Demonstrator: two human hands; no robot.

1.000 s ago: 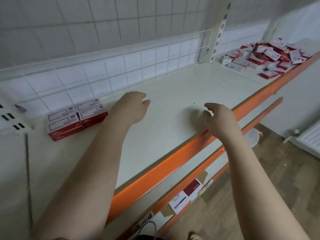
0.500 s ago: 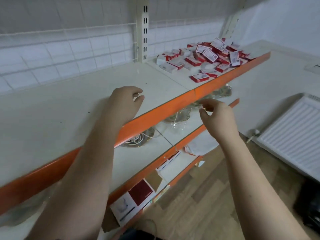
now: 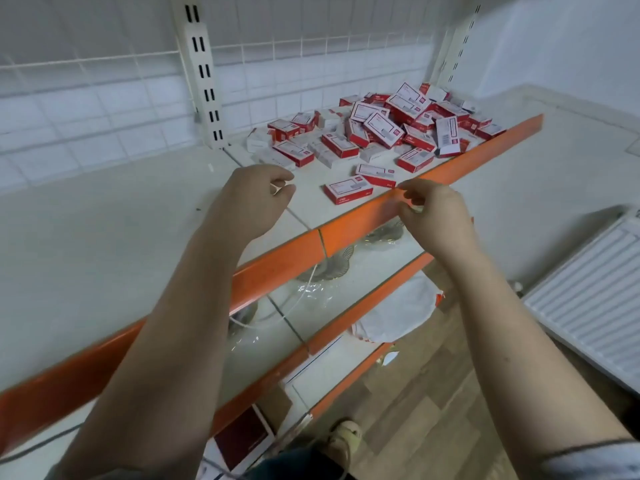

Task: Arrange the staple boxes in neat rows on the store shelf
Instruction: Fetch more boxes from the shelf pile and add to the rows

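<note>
Shelf (image 3: 138,220) | staple boxes (image 3: 384,133) heaped, labels unreadable | both hands empty

Print on the staple boxes (image 3: 382,128) seems too blurred to read.

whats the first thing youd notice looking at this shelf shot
The jumbled heap of red and white staple boxes at the far right end of the top shelf grabs the eye first, with two stray boxes lying flat nearer the orange front edge. Next come the two bare hands reaching toward it, the left hand over the shelf and the right hand at the orange edge, both loosely curled and holding nothing.
</note>
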